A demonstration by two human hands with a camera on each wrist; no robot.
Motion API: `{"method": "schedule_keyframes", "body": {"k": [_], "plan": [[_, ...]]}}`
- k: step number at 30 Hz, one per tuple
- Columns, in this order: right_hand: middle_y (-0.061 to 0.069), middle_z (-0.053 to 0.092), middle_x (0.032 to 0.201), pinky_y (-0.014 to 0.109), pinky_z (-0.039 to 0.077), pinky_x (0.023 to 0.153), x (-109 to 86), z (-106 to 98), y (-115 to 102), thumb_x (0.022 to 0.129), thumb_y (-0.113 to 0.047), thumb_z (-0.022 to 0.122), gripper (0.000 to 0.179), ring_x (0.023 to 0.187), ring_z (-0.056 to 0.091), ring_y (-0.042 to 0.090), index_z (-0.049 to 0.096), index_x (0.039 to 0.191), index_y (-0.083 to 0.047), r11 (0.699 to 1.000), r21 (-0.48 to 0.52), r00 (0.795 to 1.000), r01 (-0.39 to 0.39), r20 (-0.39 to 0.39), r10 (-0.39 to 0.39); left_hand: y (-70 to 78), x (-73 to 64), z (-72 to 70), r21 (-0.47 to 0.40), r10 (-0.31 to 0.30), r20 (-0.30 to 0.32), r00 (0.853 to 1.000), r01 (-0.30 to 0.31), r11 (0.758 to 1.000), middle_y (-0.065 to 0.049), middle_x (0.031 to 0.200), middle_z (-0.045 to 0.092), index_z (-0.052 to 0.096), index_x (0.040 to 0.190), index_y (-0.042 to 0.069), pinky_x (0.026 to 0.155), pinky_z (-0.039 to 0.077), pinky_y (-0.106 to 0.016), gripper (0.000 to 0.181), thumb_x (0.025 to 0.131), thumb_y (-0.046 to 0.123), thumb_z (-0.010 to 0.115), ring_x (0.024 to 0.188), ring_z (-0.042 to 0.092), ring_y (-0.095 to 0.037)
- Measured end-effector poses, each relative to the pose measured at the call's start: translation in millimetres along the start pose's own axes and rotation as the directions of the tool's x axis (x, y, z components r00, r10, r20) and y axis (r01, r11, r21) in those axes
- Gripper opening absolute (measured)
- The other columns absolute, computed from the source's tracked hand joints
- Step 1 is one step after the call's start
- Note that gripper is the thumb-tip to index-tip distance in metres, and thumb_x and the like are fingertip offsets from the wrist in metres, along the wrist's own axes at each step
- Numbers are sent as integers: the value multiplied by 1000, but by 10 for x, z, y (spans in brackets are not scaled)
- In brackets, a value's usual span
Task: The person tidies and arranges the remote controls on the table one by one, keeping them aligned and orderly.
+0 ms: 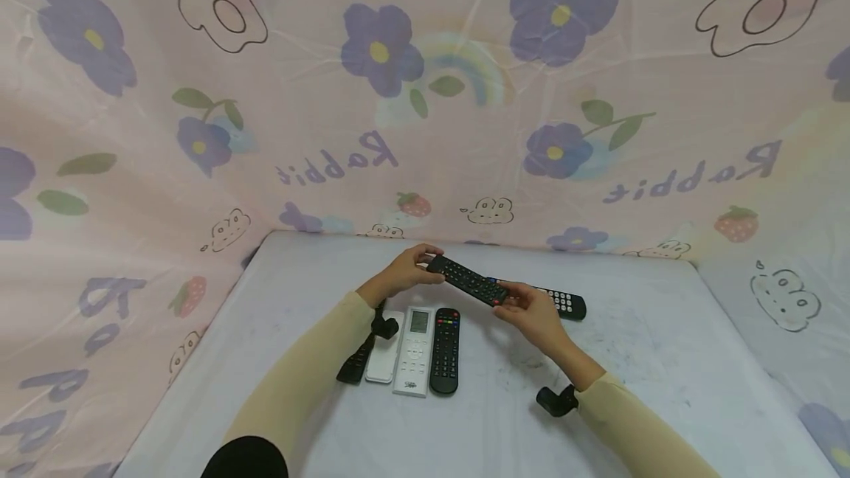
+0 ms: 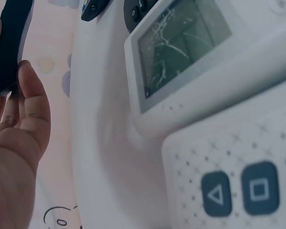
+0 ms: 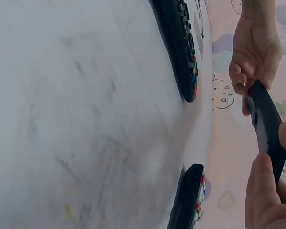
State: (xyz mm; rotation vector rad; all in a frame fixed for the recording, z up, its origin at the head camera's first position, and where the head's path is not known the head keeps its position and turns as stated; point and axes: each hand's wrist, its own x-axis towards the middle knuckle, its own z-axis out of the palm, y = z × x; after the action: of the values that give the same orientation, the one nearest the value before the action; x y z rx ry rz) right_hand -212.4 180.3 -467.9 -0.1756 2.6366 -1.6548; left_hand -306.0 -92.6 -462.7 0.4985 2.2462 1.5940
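A black remote control [image 1: 468, 281] is held in the air above the white table, slanting down to the right, its keypad toward the head camera. My left hand [image 1: 406, 271] pinches its upper left end between thumb and fingers. At the lower right end, near a red button, my right hand [image 1: 534, 316] grips it. In the right wrist view both hands hold the remote [image 3: 267, 124] edge-on, thumb on one side and fingers on the other. Behind the right hand, a second black remote with white buttons [image 1: 569, 305] lies on the table, partly covered.
Left of centre, remotes lie side by side on the table [image 1: 505, 419]: a black one [image 1: 354, 364] partly under the left wrist camera, a white one [image 1: 381, 356], a white one with a screen [image 1: 415, 352] and a black one [image 1: 446, 351]. A printed curtain [image 1: 451, 131] rises behind.
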Motion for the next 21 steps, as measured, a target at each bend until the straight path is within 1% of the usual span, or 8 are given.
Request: {"method": "schedule_keyframes", "body": {"k": [2,6,9,11,13,16,19,21], "plan": [[19,65,119,20,56,73,-3,-31,5,82,-12,75,53,100,69,23,58,131,-5,1000,-5,1000,2,5,-2,7,-27,-11,16,-6,2,1000,6,1000,-13,127,60,52,134,14,88,53,-36,57,82,13,77,104,63,-22],[23,61,124,22,56,76,6,-81,14,84,-8,72,54,103,69,26,54,134,-2,1000,19,1000,5,29,-5,12,-74,-13,40,-11,1,1000,11,999,-12,123,62,51,135,10,87,54,-35,59,81,11,76,102,64,-21],[24,62,123,21,56,76,31,-110,18,84,-7,72,53,101,69,26,54,134,0,1000,-5,1000,4,15,-4,21,-116,16,40,-12,-10,1000,13,999,-13,118,63,51,134,6,84,55,-34,58,81,7,75,99,66,-22],[25,63,123,20,55,76,54,-129,22,84,-7,71,53,101,68,25,54,133,1,1000,-28,1000,-1,-2,1,35,-151,46,48,-20,-28,999,21,999,-12,116,64,52,133,6,83,55,-33,57,80,6,75,97,66,-20],[25,63,124,18,54,76,79,-148,25,85,-9,71,52,101,68,23,54,133,3,998,-54,1000,-9,-11,8,51,-193,83,51,-30,-49,998,33,998,-11,115,64,53,131,8,82,56,-32,56,80,7,75,96,66,-19],[24,63,124,16,54,77,114,-178,33,86,-8,70,51,101,68,21,54,133,4,998,-58,1000,-23,-8,22,65,-253,132,60,-43,-80,996,48,997,-8,115,63,54,129,12,81,56,-31,55,79,11,77,95,65,-17],[25,63,124,17,54,79,139,-201,35,86,-8,69,50,102,67,22,54,132,4,998,-57,1000,-26,6,26,71,-316,169,57,-53,-99,994,59,997,-7,116,62,54,128,14,82,55,-32,55,79,15,79,96,64,-17],[24,62,124,18,54,79,147,-217,37,86,-7,69,50,104,66,24,54,133,3,998,-52,999,-30,15,30,74,-355,198,54,-70,-108,992,77,996,-7,117,61,55,127,16,83,55,-34,54,78,17,80,98,64,-17]]}}
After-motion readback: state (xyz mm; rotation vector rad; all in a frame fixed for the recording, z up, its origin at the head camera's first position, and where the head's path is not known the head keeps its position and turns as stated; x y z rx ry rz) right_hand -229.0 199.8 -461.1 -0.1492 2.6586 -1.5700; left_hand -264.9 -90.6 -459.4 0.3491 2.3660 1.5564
